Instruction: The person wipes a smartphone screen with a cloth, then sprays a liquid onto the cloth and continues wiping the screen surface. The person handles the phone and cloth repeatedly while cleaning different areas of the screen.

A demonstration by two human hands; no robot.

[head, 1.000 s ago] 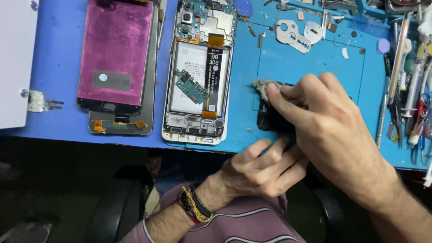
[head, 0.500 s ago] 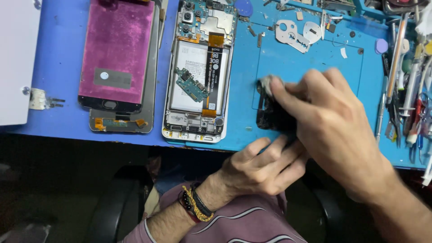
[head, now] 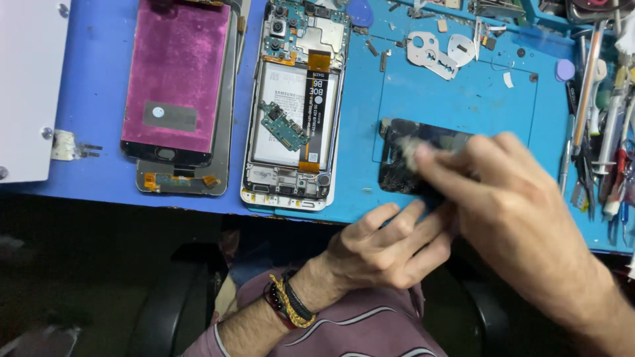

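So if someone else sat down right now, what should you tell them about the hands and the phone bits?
Left hand: fingers steady the near edge of the black panel on the blue mat.
Right hand: presses a small greyish wad onto that panel; motion blurred.
Opened phone, insides exposed, lies left of it; pink-backed screen further left. Tools sit at the right edge.
Done: phone opened. Left: panel under the wad, phone unassembled.
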